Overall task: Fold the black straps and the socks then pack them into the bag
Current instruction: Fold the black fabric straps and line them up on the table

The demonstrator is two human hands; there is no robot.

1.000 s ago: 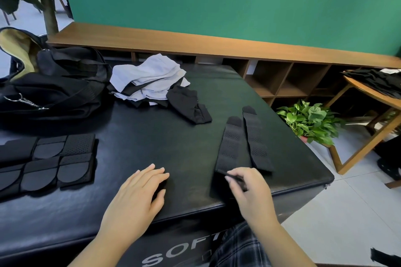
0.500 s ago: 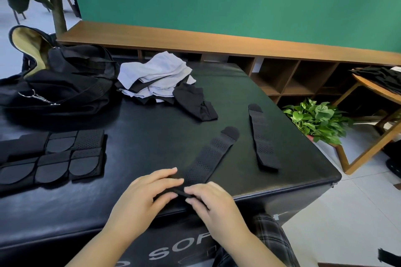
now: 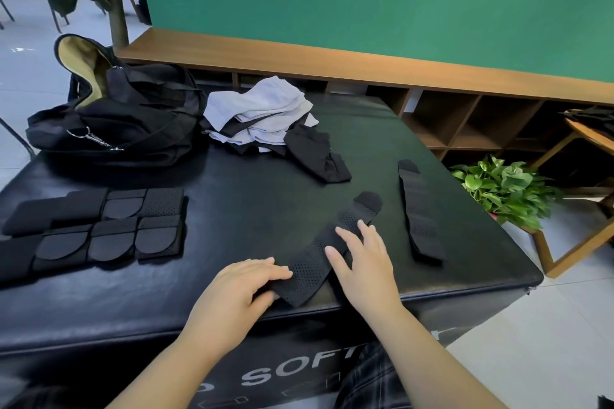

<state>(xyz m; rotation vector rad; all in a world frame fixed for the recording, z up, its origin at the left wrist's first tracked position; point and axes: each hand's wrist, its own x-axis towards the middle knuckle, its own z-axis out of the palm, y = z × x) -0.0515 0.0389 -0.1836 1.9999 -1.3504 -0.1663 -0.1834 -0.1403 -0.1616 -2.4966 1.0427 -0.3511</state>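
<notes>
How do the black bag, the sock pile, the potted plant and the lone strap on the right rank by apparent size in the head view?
1. black bag
2. sock pile and potted plant: look alike; the plant sits lower, on the floor, so unsure
3. lone strap

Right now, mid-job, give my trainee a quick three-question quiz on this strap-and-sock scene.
1. True or false: the right hand lies flat with straight fingers on the perforated strap.
2. Which is nearest the open black bag? A) the second strap B) the pile of grey socks C) the potted plant
3. Fill in: the left hand grips the strap's near ____.

Key: 1 true; 2 B; 3 end. The stacked folded straps sit on the left of the black padded table, apart from both hands.
</notes>
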